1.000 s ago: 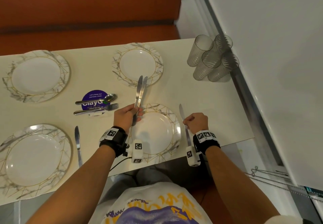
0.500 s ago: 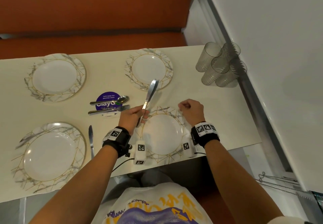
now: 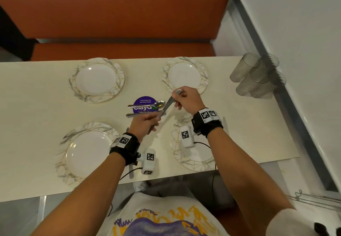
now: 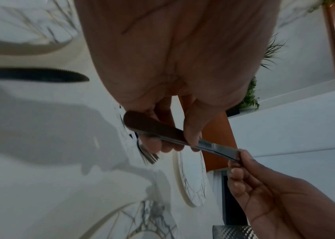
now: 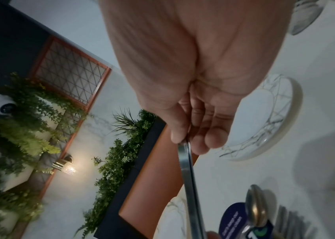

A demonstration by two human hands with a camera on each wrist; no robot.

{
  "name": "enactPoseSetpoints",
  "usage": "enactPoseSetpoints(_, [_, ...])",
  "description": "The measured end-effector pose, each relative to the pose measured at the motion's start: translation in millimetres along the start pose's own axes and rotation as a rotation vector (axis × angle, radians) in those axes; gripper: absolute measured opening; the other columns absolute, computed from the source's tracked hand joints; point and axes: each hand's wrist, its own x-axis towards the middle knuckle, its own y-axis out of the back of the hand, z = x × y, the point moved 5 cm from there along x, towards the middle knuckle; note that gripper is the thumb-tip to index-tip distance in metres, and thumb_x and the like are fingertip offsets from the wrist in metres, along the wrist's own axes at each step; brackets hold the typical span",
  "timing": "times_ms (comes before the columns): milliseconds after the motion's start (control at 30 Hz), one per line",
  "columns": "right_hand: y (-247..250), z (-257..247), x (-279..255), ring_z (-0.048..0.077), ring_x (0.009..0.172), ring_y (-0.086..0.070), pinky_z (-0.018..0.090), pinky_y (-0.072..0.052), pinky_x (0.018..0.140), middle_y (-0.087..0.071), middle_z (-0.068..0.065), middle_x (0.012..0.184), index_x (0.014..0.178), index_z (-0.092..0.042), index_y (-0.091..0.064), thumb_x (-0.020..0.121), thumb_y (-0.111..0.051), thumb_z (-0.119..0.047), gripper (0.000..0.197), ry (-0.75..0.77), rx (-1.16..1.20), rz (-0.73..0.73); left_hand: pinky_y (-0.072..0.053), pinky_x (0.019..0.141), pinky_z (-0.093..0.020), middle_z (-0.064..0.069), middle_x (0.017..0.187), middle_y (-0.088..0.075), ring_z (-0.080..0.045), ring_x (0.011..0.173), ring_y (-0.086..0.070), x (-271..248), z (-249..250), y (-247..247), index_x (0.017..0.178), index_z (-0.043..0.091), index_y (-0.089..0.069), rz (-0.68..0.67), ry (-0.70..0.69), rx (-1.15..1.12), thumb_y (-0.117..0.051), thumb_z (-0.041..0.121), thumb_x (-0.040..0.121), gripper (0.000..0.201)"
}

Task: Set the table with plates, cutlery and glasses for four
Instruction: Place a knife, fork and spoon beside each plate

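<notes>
The left hand [image 3: 147, 123] grips the handles of two knives [image 3: 167, 106] held together above the surface [image 3: 46, 106]; the right hand [image 3: 186, 97] pinches the blade end of them between thumb and fingers [image 4: 235, 171]. They hang over the middle of the surface, between the four plates [image 3: 203, 86], just right of the spoon [image 3: 158, 104] and fork [image 3: 136, 115] lying on a purple sticker [image 3: 143, 101]

The knives look thin, stiff, smooth metal, light but likely to slide against each other, so peeling one off the pair probably calls for a firm pinch on the flat of the blade, away from the serrated edge. A handle would give a safer hold for setting it down

Room is fair: bare surface lies right of the far right plate, before the cluster of glasses [image 3: 256, 78] at the far right by the wall. Those look the tippable things. The near edge runs under both wrists, and the near right plate [image 3: 177, 154] sits close to it
</notes>
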Motion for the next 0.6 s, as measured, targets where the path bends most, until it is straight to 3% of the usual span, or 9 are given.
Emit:
enactPoseSetpoints(167, [-26.8, -16.5, -6.8, 0.027, 0.059, -0.066, 0.039, -0.06, 0.064, -0.069, 0.008, 0.063, 0.1, 0.001, -0.07, 0.094, -0.066, -0.001, 0.007, 0.022, 0.082, 0.023, -0.051, 0.062, -0.026, -0.005, 0.082, -0.066, -0.016, 0.07, -0.058, -8.4, 4.8, 37.3, 0.115, 0.011, -0.076, -0.068, 0.005, 0.07, -0.07, -0.002, 0.091, 0.028])
enactPoseSetpoints(333, [-38.7, -21.1, -15.8, 0.024, 0.059, -0.065, 0.035, -0.056, 0.061, -0.07, 0.014, 0.07, 0.099, 0.003, -0.07, 0.094, -0.067, -0.002, 0.008, 0.027, 0.233, 0.08, -0.056, 0.063, -0.027, -0.008, 0.089, -0.076, -0.017, 0.076, -0.065, -9.7, 31.5, 89.1, 0.105, 0.013, -0.08, 0.027, -0.057, 0.061, -0.082, 0.007, 0.083, 0.022])
enactPoseSetpoints(433, [-46.8, -14.2, -21.8, 0.022, 0.061, -0.065, 0.036, -0.055, 0.063, -0.071, 0.015, 0.076, 0.104, 0.003, -0.07, 0.093, -0.067, 0.001, 0.012, -0.006, 0.305, 0.052, -0.06, 0.07, -0.027, -0.011, 0.091, -0.077, -0.019, 0.079, -0.073, -5.4, 50.6, 114.5, 0.111, 0.007, -0.074, 0.128, -0.056, -0.159, -0.083, 0.004, 0.082, 0.031])
enactPoseSetpoints(533, [-60.3, -11.8, -29.9, 0.017, 0.063, -0.067, 0.03, -0.056, 0.062, -0.073, 0.01, 0.076, 0.111, 0.0, -0.072, 0.093, -0.066, 0.004, 0.019, 0.007, 0.227, -0.03, -0.063, 0.082, -0.035, -0.013, 0.09, -0.075, -0.027, 0.084, -0.074, 2.3, 61.6, 120.9, 0.103, 0.0, -0.07, 0.194, -0.078, -0.388, -0.078, -0.004, 0.085, 0.021])
enactPoseSetpoints(600, [-71.2, -12.6, -35.8, 0.022, 0.068, -0.066, 0.032, -0.057, 0.065, -0.073, 0.016, 0.08, 0.112, 0.0, -0.073, 0.093, -0.065, 0.004, 0.021, 0.02, 0.166, -0.106, -0.062, 0.083, -0.036, -0.015, 0.086, -0.074, -0.028, 0.084, -0.071, 8.5, 64.5, 117.5, 0.102, -0.008, -0.07, 0.234, -0.089, -0.466, -0.076, -0.004, 0.086, 0.017])
